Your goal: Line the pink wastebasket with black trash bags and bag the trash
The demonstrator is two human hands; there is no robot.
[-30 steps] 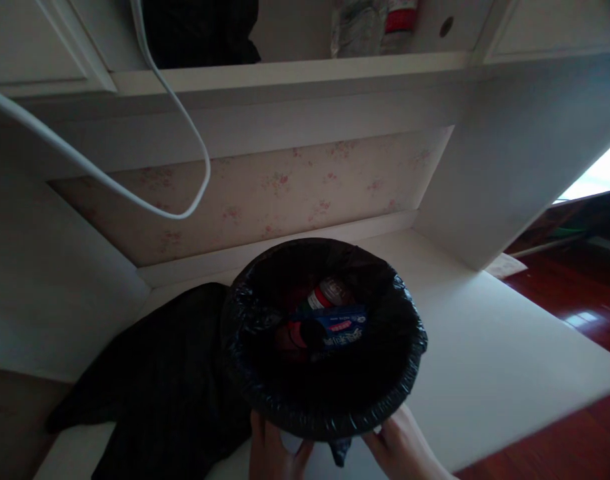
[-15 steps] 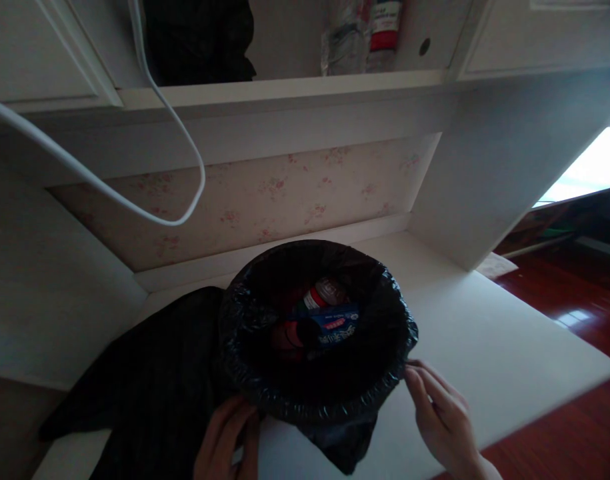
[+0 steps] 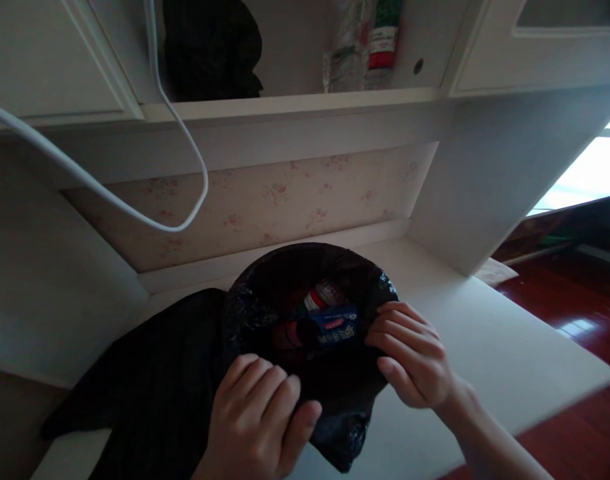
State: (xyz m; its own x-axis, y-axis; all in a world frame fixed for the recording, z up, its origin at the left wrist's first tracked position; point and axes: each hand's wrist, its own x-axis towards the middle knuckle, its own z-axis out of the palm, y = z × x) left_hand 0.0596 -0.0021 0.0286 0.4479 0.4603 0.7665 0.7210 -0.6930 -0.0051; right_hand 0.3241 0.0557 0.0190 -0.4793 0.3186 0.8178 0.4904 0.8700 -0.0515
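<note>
Your left hand point(image 3: 257, 417) and right hand point(image 3: 409, 353) both grip the crinkled black plastic bin liner point(image 3: 345, 427); the blue packet point(image 3: 335, 328) inside bears unreadable white writing.

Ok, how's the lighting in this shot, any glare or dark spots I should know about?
Head view: dim overall, the black bin bag and dark cloth lose detail in shadow; the window at right is blown out, with glare on the red floor. Both hands, left hand and right hand, are readable; straight edges bow from lens distortion.
</note>
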